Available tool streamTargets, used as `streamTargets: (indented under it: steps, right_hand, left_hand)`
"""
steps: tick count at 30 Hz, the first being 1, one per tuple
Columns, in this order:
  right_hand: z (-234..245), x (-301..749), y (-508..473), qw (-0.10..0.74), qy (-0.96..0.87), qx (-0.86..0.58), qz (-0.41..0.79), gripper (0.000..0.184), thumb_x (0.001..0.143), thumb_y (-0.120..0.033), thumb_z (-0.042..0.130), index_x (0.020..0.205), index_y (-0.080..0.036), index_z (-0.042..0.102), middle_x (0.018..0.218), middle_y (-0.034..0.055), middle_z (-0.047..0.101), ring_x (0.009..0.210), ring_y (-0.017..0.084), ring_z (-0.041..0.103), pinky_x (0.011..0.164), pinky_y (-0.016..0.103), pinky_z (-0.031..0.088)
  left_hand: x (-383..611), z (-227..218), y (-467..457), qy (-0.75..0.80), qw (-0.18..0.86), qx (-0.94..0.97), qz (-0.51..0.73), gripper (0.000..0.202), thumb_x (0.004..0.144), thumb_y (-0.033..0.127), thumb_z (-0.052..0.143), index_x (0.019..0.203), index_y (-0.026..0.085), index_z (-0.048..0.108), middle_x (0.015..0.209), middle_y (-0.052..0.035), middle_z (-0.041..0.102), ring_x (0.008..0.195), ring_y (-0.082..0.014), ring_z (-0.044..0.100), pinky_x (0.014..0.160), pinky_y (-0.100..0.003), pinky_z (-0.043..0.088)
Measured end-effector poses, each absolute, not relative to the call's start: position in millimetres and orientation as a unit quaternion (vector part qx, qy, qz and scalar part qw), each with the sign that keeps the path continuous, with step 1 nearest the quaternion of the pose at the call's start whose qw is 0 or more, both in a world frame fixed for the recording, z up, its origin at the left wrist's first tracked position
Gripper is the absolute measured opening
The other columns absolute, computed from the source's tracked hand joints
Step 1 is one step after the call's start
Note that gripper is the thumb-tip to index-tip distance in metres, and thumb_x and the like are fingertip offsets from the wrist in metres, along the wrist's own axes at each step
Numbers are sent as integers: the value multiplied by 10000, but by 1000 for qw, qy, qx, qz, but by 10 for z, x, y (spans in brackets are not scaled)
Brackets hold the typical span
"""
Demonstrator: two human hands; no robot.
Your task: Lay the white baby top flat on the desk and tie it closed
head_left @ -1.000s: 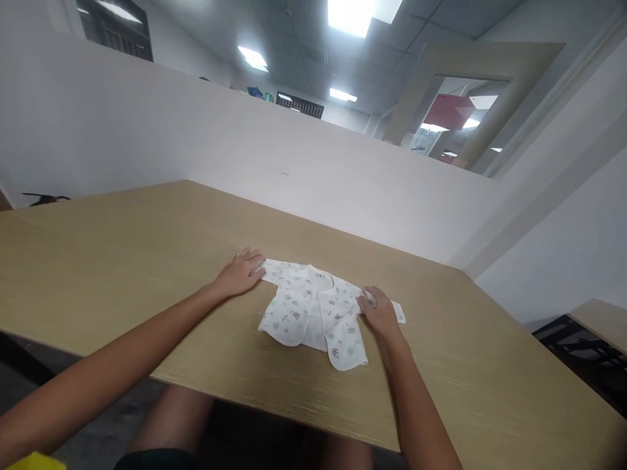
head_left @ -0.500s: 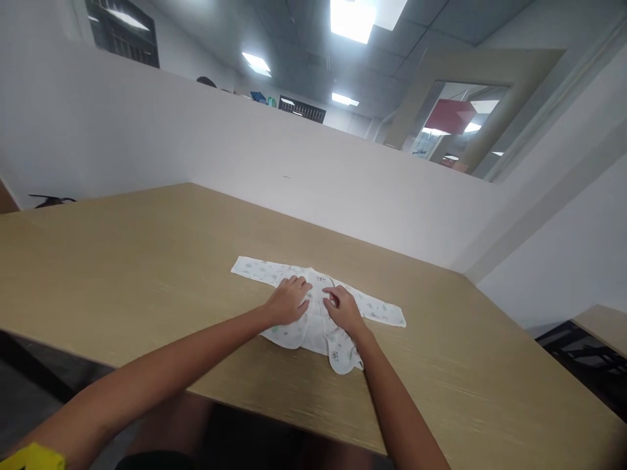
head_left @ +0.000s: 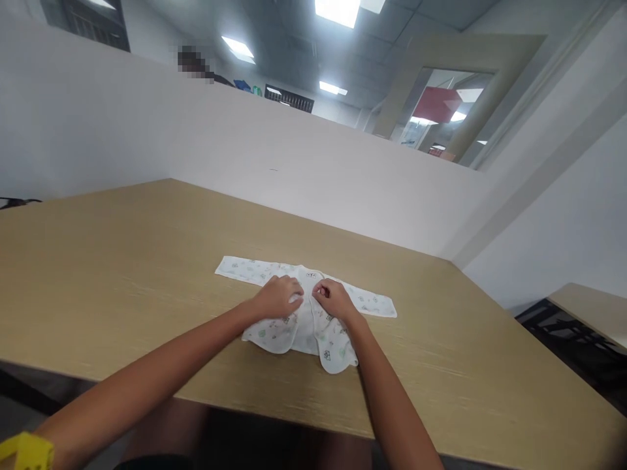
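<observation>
A small white baby shirt (head_left: 313, 329) with a pale green print lies flat on the wooden table (head_left: 122, 261), sleeves spread to the left and right. My left hand (head_left: 275, 297) rests on the shirt's chest just left of the front opening, fingers curled and pinching the fabric edge. My right hand (head_left: 332, 299) sits just right of the opening, fingers also curled onto the fabric near the collar. The two hands are almost touching at the middle of the shirt.
A white partition wall (head_left: 245, 143) runs along the table's far edge. Another person's head (head_left: 193, 62) shows above it. A second table (head_left: 588, 310) stands at the right, with dark frames beneath it. My knees are below the near table edge.
My hands left the sleeve ends and came together at the shirt's middle. Since half a second ago their fingers have curled onto the front edges near the collar.
</observation>
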State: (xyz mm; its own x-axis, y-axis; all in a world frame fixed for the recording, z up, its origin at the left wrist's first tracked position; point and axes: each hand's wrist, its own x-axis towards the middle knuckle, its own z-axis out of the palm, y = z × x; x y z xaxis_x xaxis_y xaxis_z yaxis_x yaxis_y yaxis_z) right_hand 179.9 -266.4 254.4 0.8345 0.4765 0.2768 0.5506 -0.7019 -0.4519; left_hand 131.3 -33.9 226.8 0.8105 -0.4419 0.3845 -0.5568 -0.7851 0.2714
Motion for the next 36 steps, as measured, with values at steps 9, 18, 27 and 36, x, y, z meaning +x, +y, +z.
streamTargets:
  steps: [9,18,27,36]
  right_hand:
    - [2600,1880,-2674,276,-279,-920,-4,219,830,-180,626,1014,-170,746,770,-17,621,676,91,509,655,202,360]
    - [2580,1763,-2628,282,-289,-912,-73,165,905,-245,550,944,-164,688,765,-13,611,701,101,512,683,216,352]
    - [2522,1801,-2511,303,-287,-901,-117,145,924,-238,569,954,-144,675,874,12,681,753,111,561,740,232,378]
    - [2395,1818,-2467,411,-272,-860,-134,210,846,-248,593,972,-144,725,848,25,675,706,120,548,705,240,410]
  left_hand:
    - [1645,2263,-642,-175,281,926,181,246,930,308,620,1075,192,781,1038,-82,690,953,-239,643,815,-346,467]
    - [1661,2302,-542,-175,428,870,173,191,796,53,641,880,157,777,879,-24,733,821,-163,633,770,-267,431]
    - [1692,2275,-590,-203,533,808,144,221,801,59,618,965,143,740,829,0,702,743,-119,603,693,-218,435]
    - [1688,2261,-595,-189,577,789,96,384,799,119,606,1176,152,673,827,-1,690,697,-118,608,658,-211,454]
